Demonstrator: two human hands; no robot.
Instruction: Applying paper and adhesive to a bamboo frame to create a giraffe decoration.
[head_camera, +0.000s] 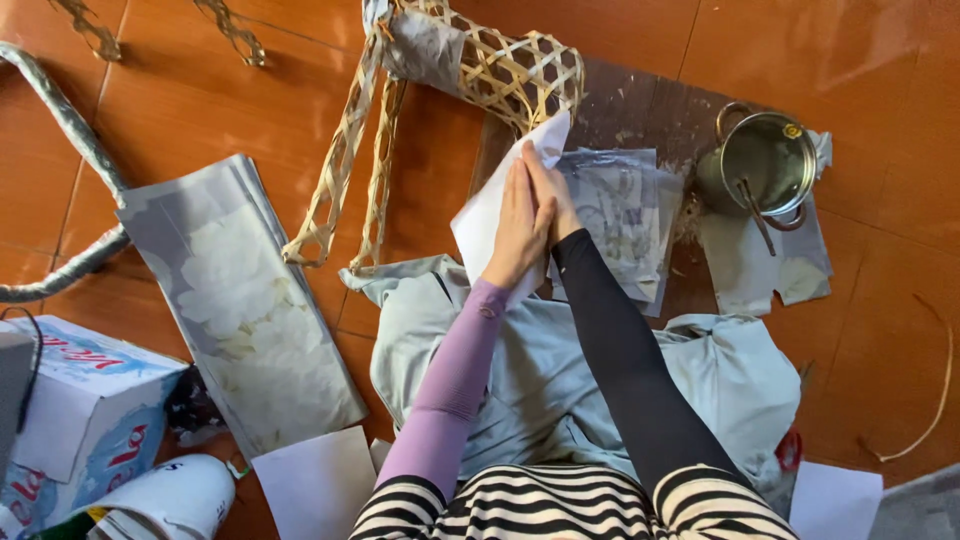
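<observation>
My left hand (517, 225) and right hand (548, 190) press flat together, pinching a white sheet of paper (490, 210) between my palms. It sits over the floor, just below the woven basket (500, 65), beside a metal pot (767, 165).

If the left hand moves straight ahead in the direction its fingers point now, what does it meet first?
The left hand points up the picture. Just past its fingertips is the corner of the white paper it holds, then probably the woven bamboo basket; depth is unclear.
</observation>
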